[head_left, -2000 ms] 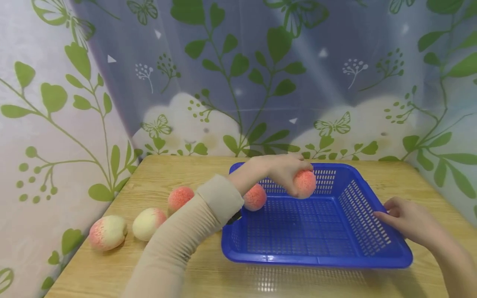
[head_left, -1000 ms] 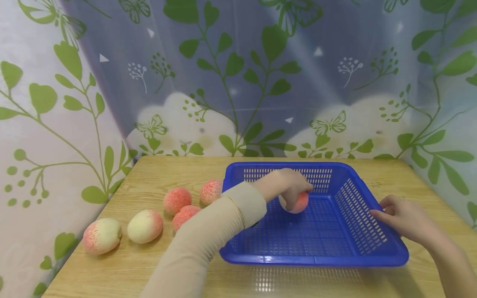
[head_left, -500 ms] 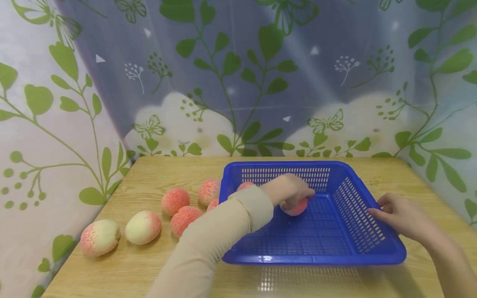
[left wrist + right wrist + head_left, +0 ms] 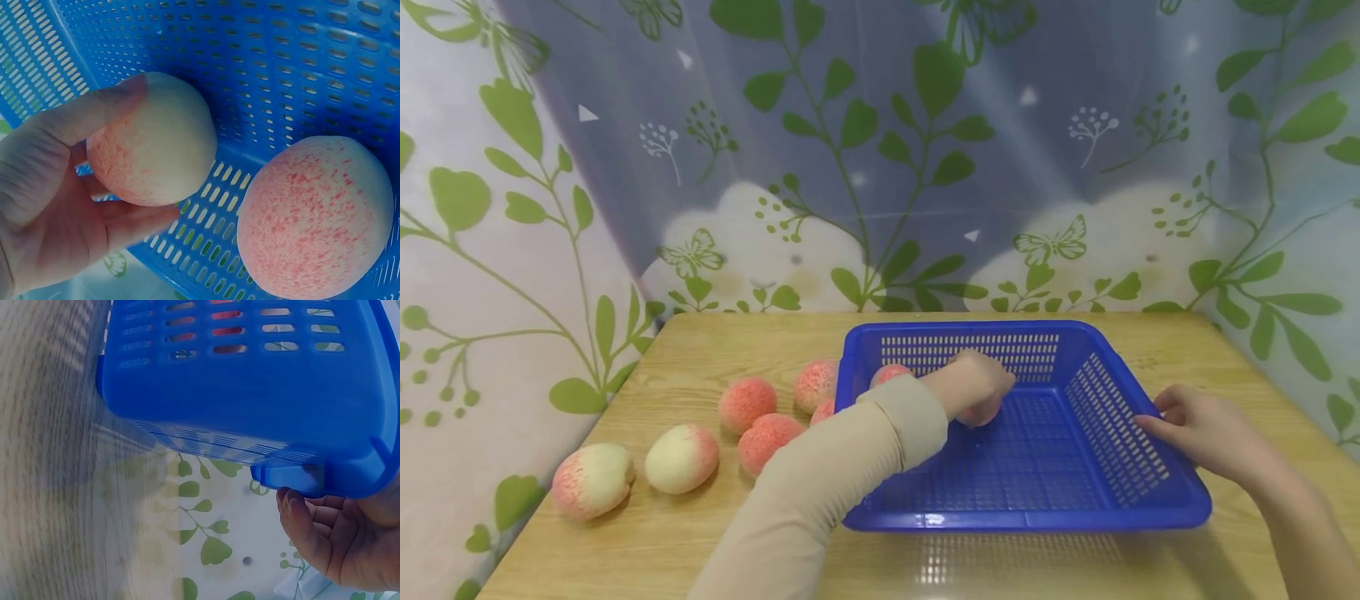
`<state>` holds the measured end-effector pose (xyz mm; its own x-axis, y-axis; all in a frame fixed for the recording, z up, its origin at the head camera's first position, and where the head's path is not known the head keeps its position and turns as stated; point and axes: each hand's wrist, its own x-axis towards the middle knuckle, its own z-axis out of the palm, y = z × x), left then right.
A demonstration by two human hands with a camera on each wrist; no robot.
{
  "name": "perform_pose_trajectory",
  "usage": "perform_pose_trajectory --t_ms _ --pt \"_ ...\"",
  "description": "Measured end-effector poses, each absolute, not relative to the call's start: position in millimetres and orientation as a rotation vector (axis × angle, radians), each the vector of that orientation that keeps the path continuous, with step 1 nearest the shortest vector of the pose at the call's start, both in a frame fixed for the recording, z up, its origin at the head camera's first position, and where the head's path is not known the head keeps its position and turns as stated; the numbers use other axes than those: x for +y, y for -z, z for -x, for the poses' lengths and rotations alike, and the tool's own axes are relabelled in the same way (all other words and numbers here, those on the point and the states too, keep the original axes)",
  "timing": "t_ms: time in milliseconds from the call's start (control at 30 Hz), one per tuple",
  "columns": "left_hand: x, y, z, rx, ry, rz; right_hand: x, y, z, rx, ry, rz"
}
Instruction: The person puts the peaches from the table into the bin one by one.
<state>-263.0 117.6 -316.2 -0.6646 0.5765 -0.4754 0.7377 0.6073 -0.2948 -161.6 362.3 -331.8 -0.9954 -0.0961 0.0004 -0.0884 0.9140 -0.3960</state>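
A blue slotted plastic basket (image 4: 1022, 522) stands on the wooden table. Inside it, my left hand (image 4: 973, 383) grips a pale peach with a red blush (image 4: 159, 147), thumb over the top and fingers on the opposite side. In the head view the hand covers much of this peach (image 4: 977, 413). A second peach (image 4: 319, 219), speckled pink, lies beside it in the basket, partly behind the sleeve in the head view (image 4: 891, 374). My right hand (image 4: 1206, 433) holds the basket's right rim; in the right wrist view its fingers curl at the rim's outer edge.
Several peaches lie on the table left of the basket, including a red one (image 4: 748, 405), a pale one (image 4: 682, 458) and another pale one (image 4: 593, 481) near the left edge. The left sleeve (image 4: 850, 458) crosses the basket's left rim. A leaf-printed curtain (image 4: 925, 167) hangs behind the table.
My left hand has lowered its peach from above the basket down inside it, then shifted slightly left. My right hand has stayed on the right rim. The head view has drifted slightly right.
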Motion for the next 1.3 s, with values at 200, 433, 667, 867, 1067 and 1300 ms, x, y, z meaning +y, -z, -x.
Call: perform_pose_trajectory --t_ms 200,433,667,867,1067,1300 --pt "109 317 258 2.526 0.861 -1.106 361 334 163 3.039 0.662 0.153" --pt "100 314 259 2.585 0.833 -1.114 362 332 163 3.045 0.660 0.156" --pt "96 315 263 2.579 0.801 -1.086 362 330 164 3.041 0.638 0.157" --pt "93 312 261 2.546 0.855 -1.079 362 331 164 3.034 0.626 0.142" --pt "91 310 262 2.526 0.860 -1.062 363 332 164 3.022 0.630 0.136" --pt "93 308 270 2.501 0.824 -1.140 362 331 165 3.021 0.630 0.126"
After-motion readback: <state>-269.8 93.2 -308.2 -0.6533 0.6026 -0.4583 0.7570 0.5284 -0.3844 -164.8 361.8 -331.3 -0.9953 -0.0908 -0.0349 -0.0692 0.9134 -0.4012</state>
